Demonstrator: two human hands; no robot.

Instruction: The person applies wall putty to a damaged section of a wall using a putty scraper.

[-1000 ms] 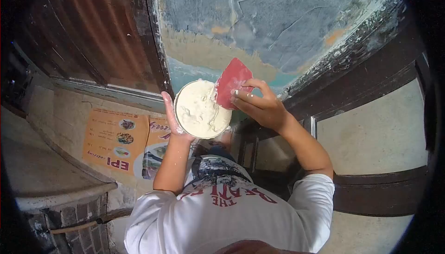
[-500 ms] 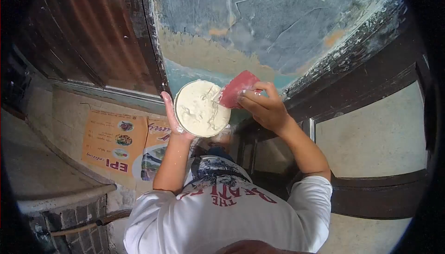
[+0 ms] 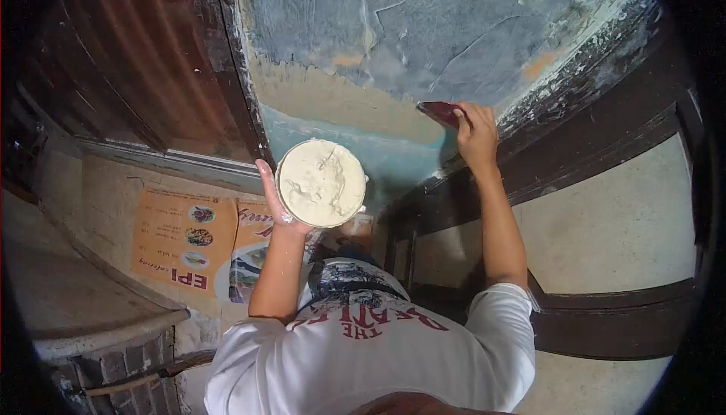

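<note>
My left hand (image 3: 278,202) supports a round tub of cream-white putty (image 3: 321,183) from below and the left side, its thumb up along the rim. The putty surface is lumpy and scooped near the middle. In my right hand (image 3: 477,136) is a dark red putty scraper (image 3: 440,112), gripped between thumb and fingers and seen nearly edge-on. A little pale putty shows at the scraper's far tip, which overlaps the lower part of the wall (image 3: 446,29). That wall is patchy grey-blue, with a beige band and pale teal paint lower down.
A dark wooden door frame (image 3: 590,124) runs along the right, with pale panels. Brown corrugated panelling (image 3: 144,52) stands at the left. An orange printed banner (image 3: 181,241) lies on the floor, near a curved ledge (image 3: 113,332) at lower left.
My right hand has carried the scraper away from the putty, up and right to the wall, turning it nearly edge-on. The tub has shifted slightly left and down.
</note>
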